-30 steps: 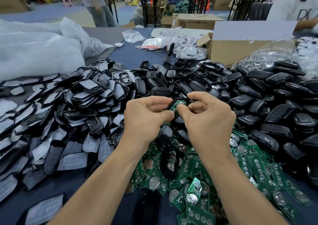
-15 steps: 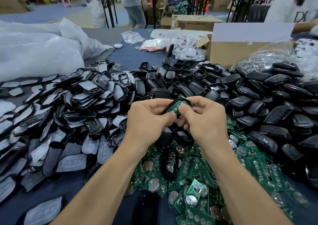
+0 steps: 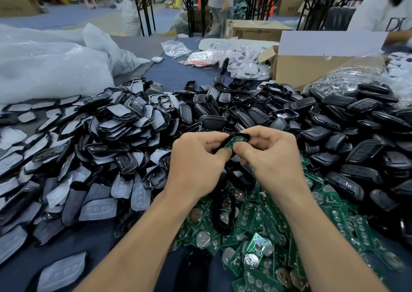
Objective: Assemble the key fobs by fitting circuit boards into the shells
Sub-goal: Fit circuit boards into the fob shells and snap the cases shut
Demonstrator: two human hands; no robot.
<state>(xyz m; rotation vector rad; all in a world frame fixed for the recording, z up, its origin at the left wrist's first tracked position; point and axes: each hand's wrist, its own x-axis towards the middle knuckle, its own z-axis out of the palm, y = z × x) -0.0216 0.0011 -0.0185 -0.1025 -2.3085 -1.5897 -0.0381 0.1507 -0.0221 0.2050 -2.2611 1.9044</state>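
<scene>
Pinching one black shell [image 3: 243, 135] between them, both hands meet above the middle of the desk [image 3: 169, 75]. The left hand [image 3: 196, 160] grips the shell's near-left edge with curled fingers. The right hand [image 3: 272, 158] holds its far-right end, thumb tip against the green circuit board [image 3: 233, 141] sitting inside the shell's rim. Just below the hands lies a heap of loose circuit boards [image 3: 256, 220], many with coin cells. Black shells [image 3: 334, 135] are piled behind and right, grey button pads [image 3: 100, 209] left. A cardboard box [image 3: 312, 73] and white plastic bag [image 3: 44, 68] sit farther back.
</scene>
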